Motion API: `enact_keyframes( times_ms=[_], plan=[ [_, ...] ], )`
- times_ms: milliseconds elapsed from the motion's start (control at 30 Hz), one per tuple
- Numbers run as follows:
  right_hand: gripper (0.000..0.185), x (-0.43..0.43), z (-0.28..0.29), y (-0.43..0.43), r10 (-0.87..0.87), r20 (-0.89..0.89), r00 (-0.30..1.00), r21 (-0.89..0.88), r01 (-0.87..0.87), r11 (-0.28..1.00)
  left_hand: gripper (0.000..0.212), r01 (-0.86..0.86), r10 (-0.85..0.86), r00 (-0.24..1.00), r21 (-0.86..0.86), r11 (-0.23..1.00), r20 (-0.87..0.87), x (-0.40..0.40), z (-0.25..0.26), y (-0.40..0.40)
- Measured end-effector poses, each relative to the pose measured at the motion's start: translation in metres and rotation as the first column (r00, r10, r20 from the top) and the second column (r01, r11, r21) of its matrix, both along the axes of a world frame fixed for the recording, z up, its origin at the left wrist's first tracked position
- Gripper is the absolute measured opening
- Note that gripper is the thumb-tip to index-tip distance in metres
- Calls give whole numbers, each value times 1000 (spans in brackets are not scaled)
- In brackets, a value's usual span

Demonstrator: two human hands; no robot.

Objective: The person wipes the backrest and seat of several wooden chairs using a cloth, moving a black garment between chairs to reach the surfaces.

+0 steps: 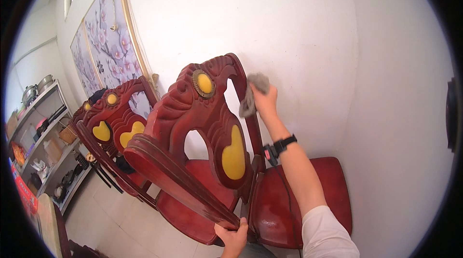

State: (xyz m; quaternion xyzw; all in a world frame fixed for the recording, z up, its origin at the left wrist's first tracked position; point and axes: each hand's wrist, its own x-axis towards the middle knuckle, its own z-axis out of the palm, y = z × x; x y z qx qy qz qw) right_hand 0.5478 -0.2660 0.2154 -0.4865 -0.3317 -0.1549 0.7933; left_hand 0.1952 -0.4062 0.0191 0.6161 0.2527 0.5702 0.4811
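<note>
In front of me rises a carved, dark red wooden chair back (173, 102) with a round yellow boss (205, 83) and a yellow inlaid panel (233, 153). My right hand (267, 104) grips a crumpled grey cloth (258, 80), which lies against the chair back's far side post (238, 71). At the bottom, my left hand (234, 237) is closed around the lower end of the near side post (181, 176). A glossy red seat (289, 203) lies below my right forearm. Another red seat (199, 207) is partly hidden behind the chair back.
More red chairs (119, 113) stand to the left along the white wall (289, 22), below a blossom picture (108, 40). A shelf unit (59, 127) with pots and kitchenware stands farther left. A table edge (49, 221) shows at lower left, above the tiled floor (115, 218).
</note>
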Motion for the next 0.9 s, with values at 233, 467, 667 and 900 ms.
enact_keyframes(
  times_ms=[233,467,667,900],
  plan=[
    [29,-11,-203,-35,-172,-168,971,-294,117,949,54,-37,37,998,-8,999,-52,1,-21,4],
    [35,-26,-281,-53,-336,-165,927,-783,84,616,47,-59,61,998,114,992,-15,7,-18,14],
    [29,8,-228,-51,-18,-719,695,-383,-374,845,50,-50,41,998,217,975,46,9,19,3],
    [19,20,0,-21,513,-418,750,28,-553,832,53,-159,185,981,293,943,-62,11,5,4]
  ],
)
